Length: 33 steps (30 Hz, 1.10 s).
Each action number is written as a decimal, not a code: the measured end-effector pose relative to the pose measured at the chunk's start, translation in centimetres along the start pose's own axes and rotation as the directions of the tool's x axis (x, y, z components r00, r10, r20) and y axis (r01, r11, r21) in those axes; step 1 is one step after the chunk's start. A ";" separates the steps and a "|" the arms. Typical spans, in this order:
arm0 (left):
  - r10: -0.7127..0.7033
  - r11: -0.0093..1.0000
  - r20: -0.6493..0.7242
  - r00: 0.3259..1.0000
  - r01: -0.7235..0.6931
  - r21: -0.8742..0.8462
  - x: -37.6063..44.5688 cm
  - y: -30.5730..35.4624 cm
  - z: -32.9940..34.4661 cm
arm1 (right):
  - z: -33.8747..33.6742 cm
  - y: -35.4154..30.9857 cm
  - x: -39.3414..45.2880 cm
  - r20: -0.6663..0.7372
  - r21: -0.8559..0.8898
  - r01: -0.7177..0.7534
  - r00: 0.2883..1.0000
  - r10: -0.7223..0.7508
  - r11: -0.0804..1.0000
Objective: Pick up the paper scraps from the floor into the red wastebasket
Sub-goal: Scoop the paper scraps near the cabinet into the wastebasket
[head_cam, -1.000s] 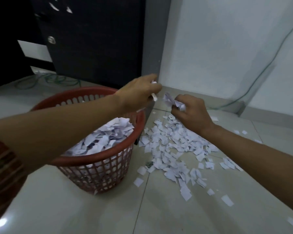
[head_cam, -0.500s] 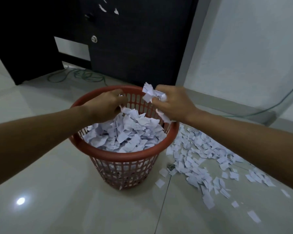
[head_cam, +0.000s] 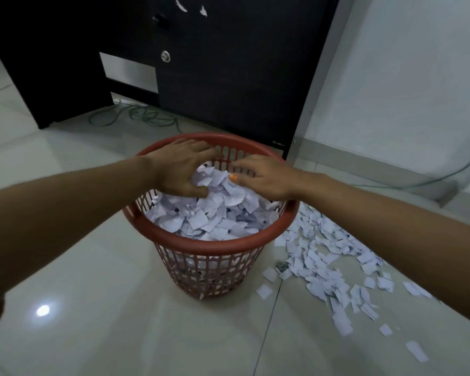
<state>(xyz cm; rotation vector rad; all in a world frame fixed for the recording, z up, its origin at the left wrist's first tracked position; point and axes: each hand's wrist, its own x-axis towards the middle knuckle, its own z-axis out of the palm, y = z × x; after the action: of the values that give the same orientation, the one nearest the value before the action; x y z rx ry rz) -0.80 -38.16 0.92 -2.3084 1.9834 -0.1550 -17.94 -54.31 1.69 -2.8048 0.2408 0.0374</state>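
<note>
Both hands were seen over the red wastebasket [head_cam: 209,241], which stood on the floor and was heaped almost to its rim with white paper scraps [head_cam: 327,263]; many more scraps lay scattered on the floor just to the right of the basket, a few of them strayed well apart from the main drift. The left hand [head_cam: 181,173] was spread, fingers extended toward the far rim and the thumb resting on the heap; the right hand [head_cam: 263,180] was likewise spread with straight fingers over the paper, nothing pinched in either. The scraps were judged to be very light, thin and limp, easily crumpled and easily blown or slid aside, so that they would best be gathered by raking several together and pinching the bunch from both sides rather than lifting single pieces. Because the heap was already high, spilling over the rim was considered a risk. The floor [head_cam: 98,294] was of pale glossy tile, showing a lamp reflection and probably slippery beneath flat paper. A dark cabinet [head_cam: 228,77] stood behind, with a green cable [head_cam: 136,116] coiled at its foot and a pale wall [head_cam: 404,90] to the right.
</note>
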 end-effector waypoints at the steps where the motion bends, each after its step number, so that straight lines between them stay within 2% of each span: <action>1: 0.016 1.000 -0.010 1.000 -0.016 0.007 0.0 0.2 -0.1 | -0.2 0.1 -0.1 -0.047 0.006 0.020 0.999 -0.020 1.000; 4: 0.055 0.998 -0.031 0.998 -0.054 0.029 0.3 0.9 -0.5 | -0.7 0.5 -0.6 -0.218 -0.024 0.097 0.971 -0.100 0.995; 6: 0.077 0.997 -0.059 0.995 -0.076 0.024 0.6 1.5 -0.9 | -0.9 1.1 -1.0 -0.314 -0.057 0.098 0.943 -0.111 0.994; 11: 0.178 0.981 -0.236 0.955 -0.190 -0.029 2.5 3.7 -2.0 | -1.1 3.7 -2.9 -0.452 -0.076 0.086 0.885 -0.111 0.993; 16: 0.211 0.972 -0.239 0.948 -0.229 -0.052 5.9 7.6 -3.3 | -1.2 7.5 -6.2 -0.477 -0.058 0.006 0.879 -0.033 0.998; 21: 0.282 0.949 -0.229 0.932 -0.305 -0.072 9.9 12.7 -4.2 | -1.2 10.7 -10.2 -0.412 -0.064 -0.080 0.910 0.046 0.995; 24: 0.301 0.949 -0.116 0.947 -0.309 -0.058 12.2 16.4 -3.7 | -0.9 12.5 -12.9 -0.379 -0.055 -0.117 0.921 0.087 0.992; 27: 0.264 0.964 0.090 0.960 -0.261 -0.042 13.9 19.6 -2.6 | 0.3 14.6 -15.0 -0.316 -0.088 -0.187 0.937 0.151 0.978; 30: 0.220 0.972 0.278 0.935 -0.234 0.018 15.4 22.5 -1.1 | 1.9 17.0 -17.2 -0.220 -0.120 -0.249 0.951 0.219 0.961; 33: 0.225 0.967 0.361 0.905 -0.253 0.030 16.5 25.1 0.9 | 3.6 19.6 -19.5 -0.133 -0.142 -0.298 0.951 0.280 0.944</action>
<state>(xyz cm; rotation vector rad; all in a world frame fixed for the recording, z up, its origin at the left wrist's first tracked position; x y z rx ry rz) -22.82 -58.29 -3.16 -1.8621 2.0039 0.1899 -40.53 -68.26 -6.89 -2.9082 0.7066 -0.0327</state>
